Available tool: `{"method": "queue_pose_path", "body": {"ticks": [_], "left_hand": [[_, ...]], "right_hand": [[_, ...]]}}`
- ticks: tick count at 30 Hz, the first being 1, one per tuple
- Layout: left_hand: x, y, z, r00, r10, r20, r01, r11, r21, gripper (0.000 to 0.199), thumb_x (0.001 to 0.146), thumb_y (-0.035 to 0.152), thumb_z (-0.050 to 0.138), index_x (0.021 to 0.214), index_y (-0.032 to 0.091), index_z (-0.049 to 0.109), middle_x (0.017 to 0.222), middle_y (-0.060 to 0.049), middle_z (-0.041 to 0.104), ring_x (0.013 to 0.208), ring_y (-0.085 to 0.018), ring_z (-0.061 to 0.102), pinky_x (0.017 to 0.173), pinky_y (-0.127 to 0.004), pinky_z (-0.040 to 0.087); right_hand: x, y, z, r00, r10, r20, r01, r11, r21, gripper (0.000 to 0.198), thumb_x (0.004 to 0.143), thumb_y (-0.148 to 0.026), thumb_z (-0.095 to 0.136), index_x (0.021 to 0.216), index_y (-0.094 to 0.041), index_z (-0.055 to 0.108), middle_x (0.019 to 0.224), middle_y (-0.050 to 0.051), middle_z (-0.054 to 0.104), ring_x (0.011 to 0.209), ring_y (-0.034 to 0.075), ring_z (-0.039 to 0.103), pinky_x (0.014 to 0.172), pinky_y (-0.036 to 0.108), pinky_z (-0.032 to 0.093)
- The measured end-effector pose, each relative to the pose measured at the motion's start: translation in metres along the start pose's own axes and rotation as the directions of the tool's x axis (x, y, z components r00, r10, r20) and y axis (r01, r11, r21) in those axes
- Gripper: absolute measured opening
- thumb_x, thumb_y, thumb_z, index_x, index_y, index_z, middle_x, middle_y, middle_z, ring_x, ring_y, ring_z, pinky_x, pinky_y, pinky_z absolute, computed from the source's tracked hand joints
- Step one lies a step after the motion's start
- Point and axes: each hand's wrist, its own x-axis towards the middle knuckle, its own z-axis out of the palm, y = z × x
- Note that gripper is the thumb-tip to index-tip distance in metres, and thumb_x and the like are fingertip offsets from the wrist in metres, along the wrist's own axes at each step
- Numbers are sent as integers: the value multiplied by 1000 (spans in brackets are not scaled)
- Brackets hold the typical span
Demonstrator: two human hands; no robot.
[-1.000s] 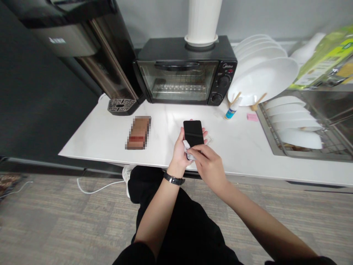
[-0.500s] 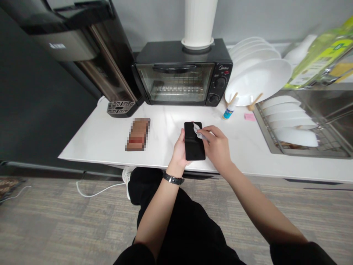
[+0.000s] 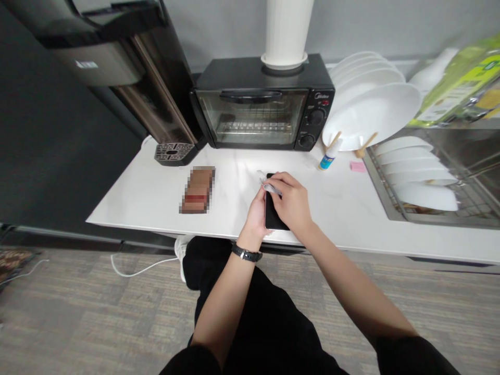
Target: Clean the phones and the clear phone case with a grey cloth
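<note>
My left hand (image 3: 255, 216) grips a black smartphone (image 3: 275, 214) along its left side, above the counter's front edge, with the dark screen facing up. Over the phone's upper part lies my right hand (image 3: 292, 202), its fingers closed on a white wipe (image 3: 272, 189). A loose end of the wipe sticks out past the phone's upper left edge, close to my left thumb. Much of the screen is hidden under the right hand. A black watch circles my left wrist.
A pixelated brown item (image 3: 197, 190) lies left on the white counter (image 3: 230, 203). Behind stand a drink dispenser (image 3: 172, 148) and a toaster oven (image 3: 253, 117). To the right are a small bottle (image 3: 327, 160), a pink block (image 3: 358, 166), white plates (image 3: 373, 112) and a sink rack (image 3: 414, 211).
My right hand has moved left with the wipe, from the screen's upper right to the upper left edge, covering more of the phone. The left hand keeps its hold.
</note>
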Motion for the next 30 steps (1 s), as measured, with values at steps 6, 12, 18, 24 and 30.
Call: {"method": "queue_pose_path", "body": {"ticks": [6, 12, 18, 24, 30], "left_hand": [[0, -1, -3, 993, -89, 72, 86, 995, 43, 56, 112, 60, 58, 144, 18, 77, 128, -17, 86, 121, -35, 83, 105, -46, 68], [-1, -1, -12, 994, -74, 79, 68, 994, 82, 71, 115, 68, 46, 149, 14, 76, 135, -21, 85, 102, -28, 84, 100, -40, 67], [1, -1, -7, 991, -110, 72, 107, 993, 49, 72, 116, 66, 45, 157, 12, 69, 130, -21, 85, 97, -27, 83, 90, -38, 69], [-1, 1, 2, 999, -54, 4, 54, 997, 50, 61, 120, 61, 44, 143, 14, 76, 105, -13, 86, 100, -28, 85, 95, -40, 69], [0, 2, -1, 999, -48, -18, 49, 996, 76, 44, 119, 51, 53, 119, 16, 80, 103, -9, 87, 107, -29, 87, 102, -41, 68]], "right_hand": [[-45, -13, -7, 993, -86, 81, 87, 996, -10, 43, 101, -7, 55, 119, -30, 87, 119, 9, 82, 109, 31, 80, 98, 52, 71], [-82, -19, -22, 989, -127, 80, 127, 992, 1, 55, 98, -3, 56, 129, -39, 84, 116, 9, 83, 105, 33, 82, 90, 53, 76], [-77, -6, -26, 991, -124, -55, 121, 991, -60, 48, 98, -2, 57, 125, -32, 84, 117, 8, 83, 107, 30, 83, 94, 48, 75], [-46, 16, -20, 996, -3, -90, -1, 999, -47, 43, 98, -2, 58, 118, -25, 87, 122, 12, 82, 118, 30, 79, 108, 49, 67], [-5, 21, -7, 996, 45, -82, -50, 996, -68, 38, 99, -7, 59, 115, -24, 89, 119, 11, 82, 110, 30, 77, 102, 48, 65]]}}
